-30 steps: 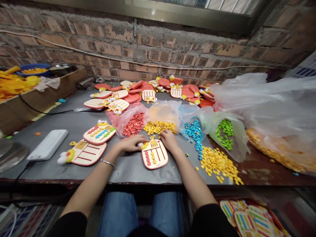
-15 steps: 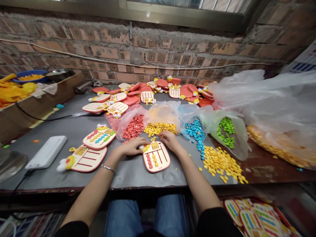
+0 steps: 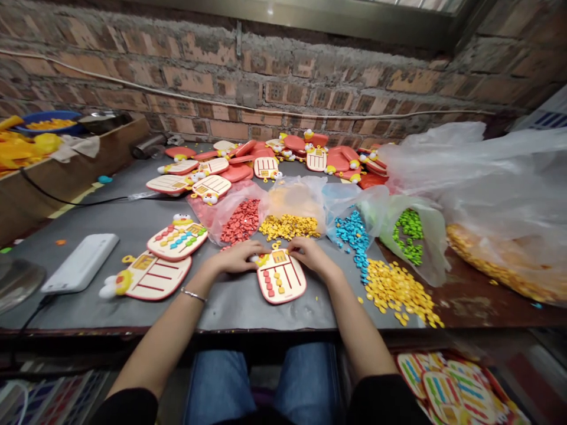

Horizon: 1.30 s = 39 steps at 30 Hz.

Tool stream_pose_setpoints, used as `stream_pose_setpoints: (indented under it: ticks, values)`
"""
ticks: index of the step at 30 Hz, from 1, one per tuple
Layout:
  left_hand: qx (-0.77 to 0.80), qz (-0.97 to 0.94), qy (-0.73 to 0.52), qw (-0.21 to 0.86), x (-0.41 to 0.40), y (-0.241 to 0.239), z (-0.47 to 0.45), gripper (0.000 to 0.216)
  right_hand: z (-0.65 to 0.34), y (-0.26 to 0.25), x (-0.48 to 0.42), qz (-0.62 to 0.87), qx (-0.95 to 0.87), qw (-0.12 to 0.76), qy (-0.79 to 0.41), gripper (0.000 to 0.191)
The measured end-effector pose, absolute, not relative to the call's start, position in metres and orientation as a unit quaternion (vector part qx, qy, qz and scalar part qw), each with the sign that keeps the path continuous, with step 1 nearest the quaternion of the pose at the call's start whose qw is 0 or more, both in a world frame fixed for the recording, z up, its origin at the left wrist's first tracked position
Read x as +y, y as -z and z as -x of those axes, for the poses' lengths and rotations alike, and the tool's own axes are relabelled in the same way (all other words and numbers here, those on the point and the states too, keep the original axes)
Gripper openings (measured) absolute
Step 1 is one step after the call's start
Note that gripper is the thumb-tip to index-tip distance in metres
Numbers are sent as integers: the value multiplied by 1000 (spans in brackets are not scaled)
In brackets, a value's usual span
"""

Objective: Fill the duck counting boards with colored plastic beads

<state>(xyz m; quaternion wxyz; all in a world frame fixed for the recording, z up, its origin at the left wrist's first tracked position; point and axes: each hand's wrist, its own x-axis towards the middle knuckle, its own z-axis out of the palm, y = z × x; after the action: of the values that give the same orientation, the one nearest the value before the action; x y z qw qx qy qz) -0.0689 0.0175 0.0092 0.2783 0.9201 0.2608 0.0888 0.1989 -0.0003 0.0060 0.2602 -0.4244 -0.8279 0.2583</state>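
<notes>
Board (image 3: 290, 277) part-hidden, 10 o'clock, by left hand (image 3: 238, 257). Right hand (image 3: 313, 258): grip too small to tell. Bag (image 3: 505, 171), 3 o'clock, and pile (image 3: 465, 386), 4 o'clock, cut by edges.

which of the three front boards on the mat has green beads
The upper board of the overlapping pair; the lower board shows none, the rightmost board only red and yellow beads.

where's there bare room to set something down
Bare mat shows between left forearm and middle board, and between white box and black cable. Crowded: the back, heaped with boards, and the right, with bags and yellow pieces.
</notes>
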Motion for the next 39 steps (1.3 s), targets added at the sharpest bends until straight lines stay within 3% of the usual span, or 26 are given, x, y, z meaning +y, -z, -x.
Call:
stream_pose_setpoints:
  ticks: [5,12,19,25,28,32,35,39]
  values:
    - [275,-920,-80,267,17,-10,67,48,-203,-13,-4,405,-841,234,-271,25]
    - [290,-918,-73,261,19,-7,67,52,-210,-22,-7,371,-845,195,-331,9]
    - [297,-919,-66,250,20,-4,67,51,-208,-19,-6,360,-838,185,-365,6]
    - [305,-921,-68,233,17,-6,65,56,-184,0,-12,360,-779,269,-436,45]
    - [305,-919,-73,238,17,-5,65,51,-170,10,-15,342,-769,290,-455,42]
    - [282,-919,-74,266,18,-2,65,49,-175,5,-13,327,-770,251,-487,32]
    - [266,-923,-72,270,18,-2,66,52,-192,-13,-13,361,-780,247,-447,29]
    - [259,-932,-73,243,17,-4,64,46,-228,-33,-27,474,-755,334,-305,25]
